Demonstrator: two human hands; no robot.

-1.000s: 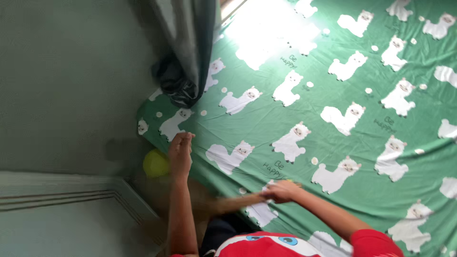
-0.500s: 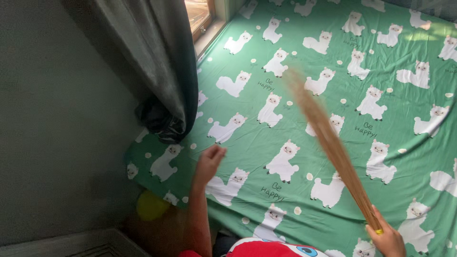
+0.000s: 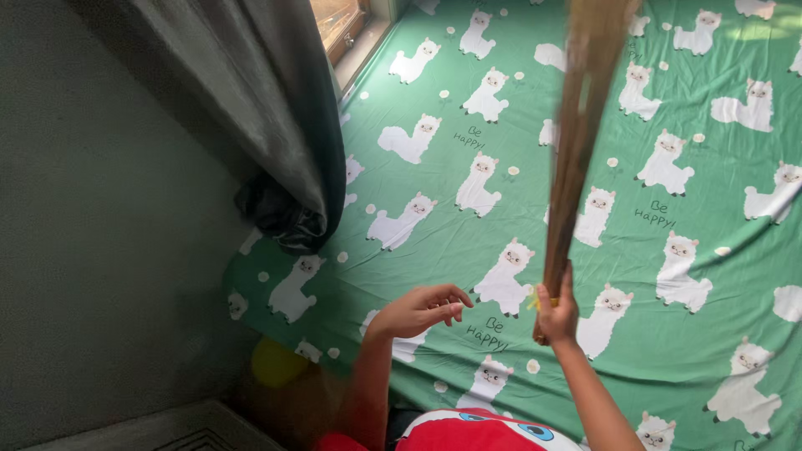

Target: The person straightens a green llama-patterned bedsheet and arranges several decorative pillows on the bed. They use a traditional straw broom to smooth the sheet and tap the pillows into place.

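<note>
One bundled-stick broom (image 3: 576,150), one dark grey curtain (image 3: 276,125) and one yellow ball (image 3: 274,361) are in view, plus two hands. The right hand (image 3: 557,313) is clenched around the broom's lower end, and the blurred bristles rise above it over the green alpaca-print bedsheet (image 3: 710,276). The left hand (image 3: 422,309) hovers just beside it, fingers loosely curled and holding nothing.

Right hand (image 3: 558,316) grips broom (image 3: 576,159) upright over green bedsheet (image 3: 702,334) — left hand (image 3: 418,311) loose.
</note>
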